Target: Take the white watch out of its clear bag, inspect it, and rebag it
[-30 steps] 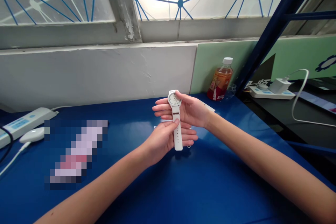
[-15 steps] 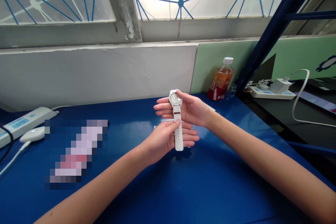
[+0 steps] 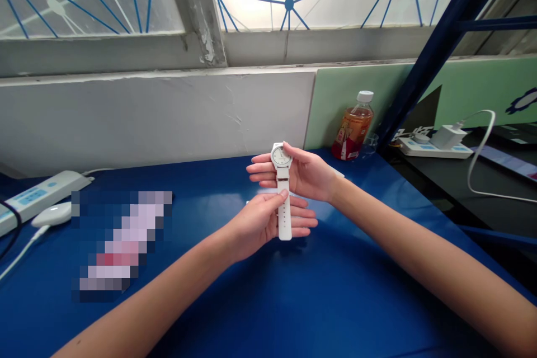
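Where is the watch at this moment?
In the head view, the watch is near the middle, over the blue table, left of the bottle. The right hand holds its upper end, the left hand its strap.

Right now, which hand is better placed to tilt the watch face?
Probably the right hand: its thumb is at the watch face, while the left hand holds lower, on the strap.

Power strip (image 3: 50, 194) cut by left edge; slab (image 3: 136, 232) pixelated (details lost); watch (image 3: 279, 157) markings illegible.
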Available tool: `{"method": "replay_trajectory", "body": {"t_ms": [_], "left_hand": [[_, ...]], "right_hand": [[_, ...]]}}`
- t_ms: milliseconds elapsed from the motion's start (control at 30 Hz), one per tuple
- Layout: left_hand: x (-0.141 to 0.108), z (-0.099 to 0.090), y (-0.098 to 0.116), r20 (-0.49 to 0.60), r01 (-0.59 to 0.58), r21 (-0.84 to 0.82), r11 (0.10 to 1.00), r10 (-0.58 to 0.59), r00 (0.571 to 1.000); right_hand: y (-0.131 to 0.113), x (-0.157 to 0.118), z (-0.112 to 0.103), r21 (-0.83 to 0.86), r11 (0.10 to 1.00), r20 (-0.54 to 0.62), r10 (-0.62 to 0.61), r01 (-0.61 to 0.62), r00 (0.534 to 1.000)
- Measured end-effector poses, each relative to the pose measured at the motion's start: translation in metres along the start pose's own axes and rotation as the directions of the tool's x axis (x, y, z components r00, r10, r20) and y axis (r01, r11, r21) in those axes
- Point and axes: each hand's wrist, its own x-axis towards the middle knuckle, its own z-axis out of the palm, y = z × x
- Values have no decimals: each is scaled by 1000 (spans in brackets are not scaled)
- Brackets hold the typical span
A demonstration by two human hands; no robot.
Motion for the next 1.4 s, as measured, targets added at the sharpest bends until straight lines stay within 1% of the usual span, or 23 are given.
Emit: {"method": "replay_trajectory", "body": {"t_ms": [233,400,533,700,833,933,1033,1200,1400], "left_hand": [[1,0,1,-32,0,28,1000,1,999],[-2,-2,7,-48,18,65,998,-15,999],[-4,-7,17,-1,53,121,991,-54,999],[-8,-15,31,65,40,157,987,-50,997],[-13,-19,43,89,25,216,976,-45,995],[-15,-21,47,90,12,237,971,-34,995],[-13,-21,44,85,16,227,974,-36,996],[-6,-14,28,106,54,165,985,-72,992],[-3,-8,12,144,47,6,999,-47,988]], "right_hand": [[1,1,-2,5,1000,13,3,-3,1000],[2,2,-3,-30,999,6,-28,28,1000],[2,3,-7,-58,995,2,-76,75,997],[0,4,-11,-36,996,3,-78,78,997],[0,3,-10,-36,993,-1,-111,110,994],[0,3,-9,-40,992,-17,-116,115,993],[0,3,-8,-33,993,-38,-112,111,993],[0,4,-7,2,994,-27,-106,106,994],[0,2,-5,53,998,-4,-28,28,1000]]}}
